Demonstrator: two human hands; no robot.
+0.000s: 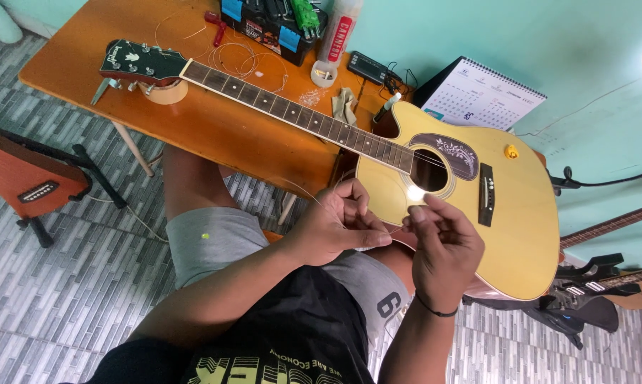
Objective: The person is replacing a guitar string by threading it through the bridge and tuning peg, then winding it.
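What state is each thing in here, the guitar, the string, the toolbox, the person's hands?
Acoustic guitar: lying flat across the table, face up.
Wire string: loose, pinched between both hands.
Left hand: closed on the string.
Right hand: fingers pinched on the string.
Toolbox: open.
Desk calendar: standing.
Old strings: coiled on table.

**Open room near the edge, clutter at the back**

The orange wooden tabletop (214, 135) lies bare along its near edge, below the neck of the pale yellow acoustic guitar (434, 178), which spans it from end to end. Beyond the neck, loose coils of thin wire strings (239, 60), a black-and-blue tool case (271, 25), a white spray can (335, 39) and a white desk calendar (481, 92) crowd the back.
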